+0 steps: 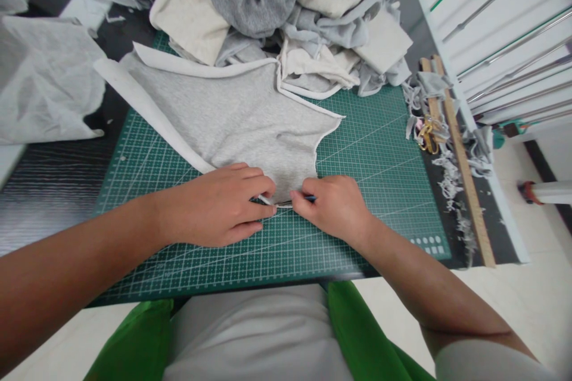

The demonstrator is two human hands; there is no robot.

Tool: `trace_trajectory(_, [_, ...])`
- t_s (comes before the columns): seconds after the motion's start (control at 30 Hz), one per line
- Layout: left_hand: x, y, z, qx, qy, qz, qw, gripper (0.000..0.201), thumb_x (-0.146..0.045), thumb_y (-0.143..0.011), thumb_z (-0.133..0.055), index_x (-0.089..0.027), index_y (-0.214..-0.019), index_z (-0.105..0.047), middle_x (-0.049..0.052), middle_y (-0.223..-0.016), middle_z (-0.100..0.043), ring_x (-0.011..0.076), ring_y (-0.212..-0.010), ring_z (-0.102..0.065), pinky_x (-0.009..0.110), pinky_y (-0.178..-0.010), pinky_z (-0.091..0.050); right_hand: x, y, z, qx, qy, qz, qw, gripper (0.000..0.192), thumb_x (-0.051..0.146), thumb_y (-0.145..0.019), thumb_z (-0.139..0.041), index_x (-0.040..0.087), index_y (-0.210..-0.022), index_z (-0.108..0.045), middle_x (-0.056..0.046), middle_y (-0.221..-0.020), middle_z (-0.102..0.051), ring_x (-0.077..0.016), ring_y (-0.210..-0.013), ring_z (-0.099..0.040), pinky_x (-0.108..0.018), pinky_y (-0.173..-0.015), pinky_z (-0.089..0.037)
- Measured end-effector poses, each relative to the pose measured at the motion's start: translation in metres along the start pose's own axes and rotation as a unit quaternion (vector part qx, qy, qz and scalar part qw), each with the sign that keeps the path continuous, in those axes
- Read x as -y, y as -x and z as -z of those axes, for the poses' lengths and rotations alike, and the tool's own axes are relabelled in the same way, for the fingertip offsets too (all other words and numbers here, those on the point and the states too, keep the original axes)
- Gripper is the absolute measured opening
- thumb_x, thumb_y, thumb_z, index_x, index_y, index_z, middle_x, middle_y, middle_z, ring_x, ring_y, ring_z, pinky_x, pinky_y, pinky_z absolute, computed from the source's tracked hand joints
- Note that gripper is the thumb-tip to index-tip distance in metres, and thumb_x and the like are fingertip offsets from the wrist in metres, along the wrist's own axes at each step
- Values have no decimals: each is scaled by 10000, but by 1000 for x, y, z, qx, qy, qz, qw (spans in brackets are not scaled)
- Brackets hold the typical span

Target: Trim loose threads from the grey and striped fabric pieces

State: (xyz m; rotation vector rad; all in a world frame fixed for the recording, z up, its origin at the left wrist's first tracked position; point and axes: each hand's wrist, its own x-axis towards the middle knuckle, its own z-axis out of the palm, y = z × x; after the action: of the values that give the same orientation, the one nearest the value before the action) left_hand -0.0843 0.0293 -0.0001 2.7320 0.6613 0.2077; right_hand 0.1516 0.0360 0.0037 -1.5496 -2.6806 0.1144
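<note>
A light grey knit fabric piece (227,110) with white bound edges lies spread on a green cutting mat (370,149). My left hand (218,205) rests on its near edge, thumb and fingers closed on the white binding. Just to the right, my right hand (335,205) is closed around a small tool (310,197) with a dark blue end. What looks like its thin metal tip lies along the edge between my hands. Most of the tool is hidden in my fingers, so I cannot tell its exact kind.
Grey and cream fabric pieces (263,0) are heaped at the back of the mat. On the right lie gold-handled scissors (429,135), thread scraps (448,175) and wooden strips (467,184). A translucent white sheet (49,77) is at the left. Metal poles (513,65) stand beyond the table's right edge.
</note>
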Motion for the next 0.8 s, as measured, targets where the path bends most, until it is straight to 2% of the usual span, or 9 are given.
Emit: trace_trajectory(0.8, [-1, 0, -3, 7, 11, 11, 1000, 297, -353, -903, -537, -271, -1172, -630, 74, -1147, -545, 230, -990, -508, 401, -858, -375, 1, 1, 2, 8, -3, 7, 1000, 408, 433, -864, -463, 188, -600, -654, -11, -498, -579, -116, -487, -462, -281, -526, -187])
